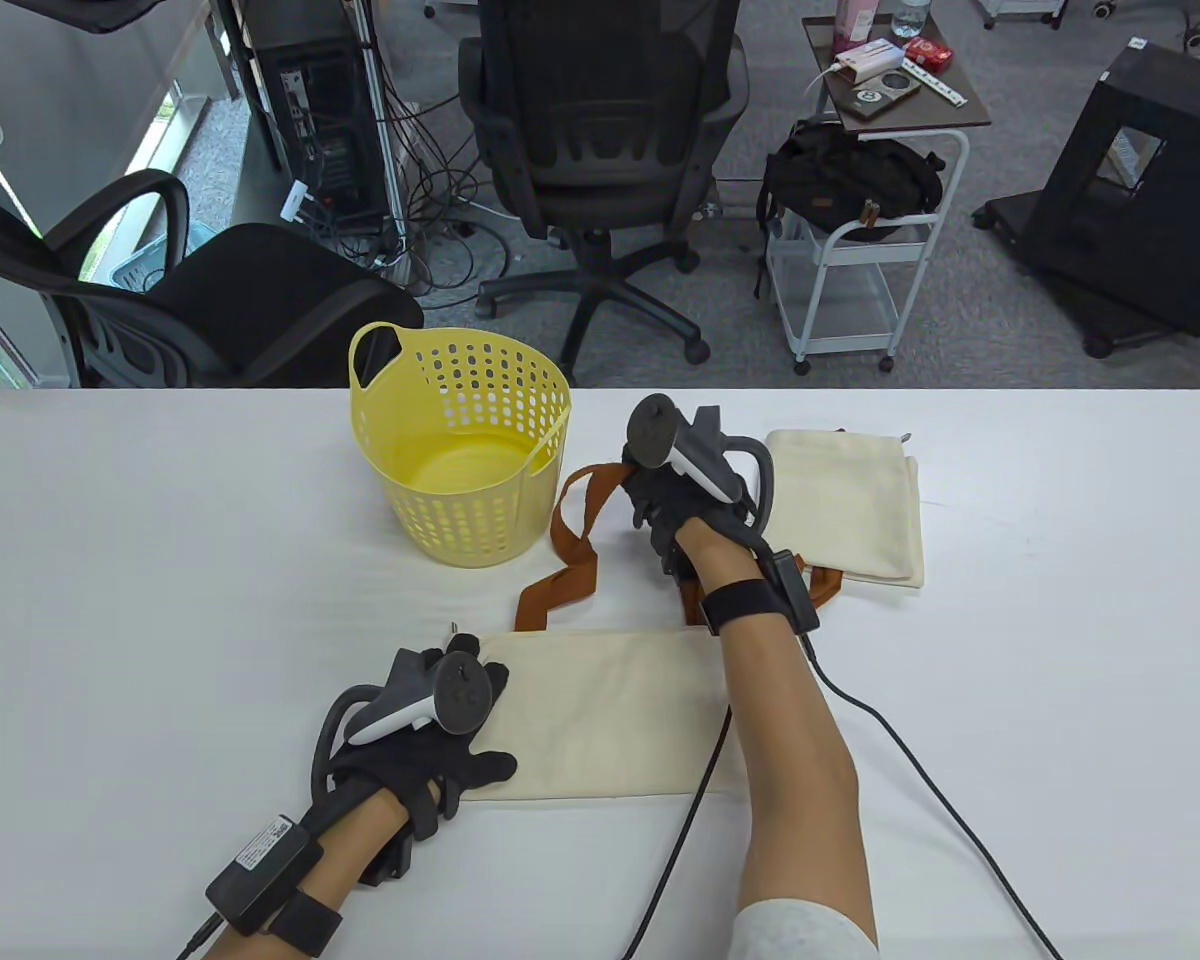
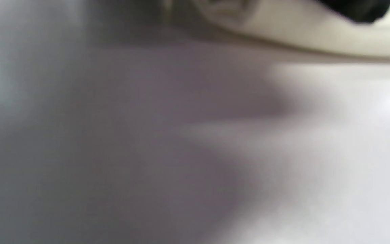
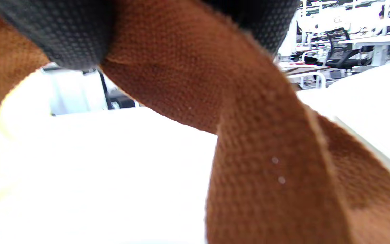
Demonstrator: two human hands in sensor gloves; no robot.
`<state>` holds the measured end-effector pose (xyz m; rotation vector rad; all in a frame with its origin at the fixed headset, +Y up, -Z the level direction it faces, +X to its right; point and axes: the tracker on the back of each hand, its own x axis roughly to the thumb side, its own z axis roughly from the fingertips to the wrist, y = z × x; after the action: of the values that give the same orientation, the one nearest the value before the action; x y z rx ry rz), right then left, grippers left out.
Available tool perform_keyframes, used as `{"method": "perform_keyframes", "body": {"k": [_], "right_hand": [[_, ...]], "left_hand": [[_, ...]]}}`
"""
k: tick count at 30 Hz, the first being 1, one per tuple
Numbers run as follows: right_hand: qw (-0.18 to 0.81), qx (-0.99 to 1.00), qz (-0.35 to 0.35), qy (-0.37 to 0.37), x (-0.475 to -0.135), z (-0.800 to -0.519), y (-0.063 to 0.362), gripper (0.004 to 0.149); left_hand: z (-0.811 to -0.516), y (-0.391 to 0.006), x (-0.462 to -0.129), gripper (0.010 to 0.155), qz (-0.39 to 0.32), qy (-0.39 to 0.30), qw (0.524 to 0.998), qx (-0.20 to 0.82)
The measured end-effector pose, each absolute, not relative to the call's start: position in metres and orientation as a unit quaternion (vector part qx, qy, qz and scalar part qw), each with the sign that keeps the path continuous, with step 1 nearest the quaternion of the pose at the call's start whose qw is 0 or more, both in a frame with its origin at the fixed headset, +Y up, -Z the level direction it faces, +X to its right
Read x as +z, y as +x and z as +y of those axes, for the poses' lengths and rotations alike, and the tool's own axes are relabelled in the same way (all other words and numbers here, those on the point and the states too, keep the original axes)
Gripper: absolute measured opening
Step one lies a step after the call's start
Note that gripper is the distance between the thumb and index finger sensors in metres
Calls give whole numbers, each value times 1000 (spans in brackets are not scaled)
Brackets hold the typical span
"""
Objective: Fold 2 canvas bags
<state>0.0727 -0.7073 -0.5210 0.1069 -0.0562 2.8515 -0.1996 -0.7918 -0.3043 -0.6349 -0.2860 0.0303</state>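
Where gloved fingers (image 3: 56, 34) pinch: brown strap (image 3: 249, 142).

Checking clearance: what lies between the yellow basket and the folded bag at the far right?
In the table view, the right hand gripping the brown straps sits between the yellow basket and the folded bag.

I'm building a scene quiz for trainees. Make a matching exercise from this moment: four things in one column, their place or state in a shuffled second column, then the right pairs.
Things:
1. yellow basket
2. brown strap
3. near canvas bag
4. far canvas bag

Places or states:
A. folded, lying beyond the right forearm
B. held in the grip of the right hand
C. flat under the left hand
D. standing upright, nothing visible inside it

Pairs: 1-D, 2-B, 3-C, 4-A
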Motion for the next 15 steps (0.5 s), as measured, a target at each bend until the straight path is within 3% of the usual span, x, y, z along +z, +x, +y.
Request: {"method": "perform_keyframes", "body": {"k": [8, 15], "right_hand": [[368, 923, -44, 105, -441, -663, 105, 40], [430, 873, 19, 229, -364, -667, 124, 40]], "left_hand": [[-791, -200, -304, 90, -136, -307, 942, 14], [-790, -200, -303, 90, -132, -297, 946, 3]]}}
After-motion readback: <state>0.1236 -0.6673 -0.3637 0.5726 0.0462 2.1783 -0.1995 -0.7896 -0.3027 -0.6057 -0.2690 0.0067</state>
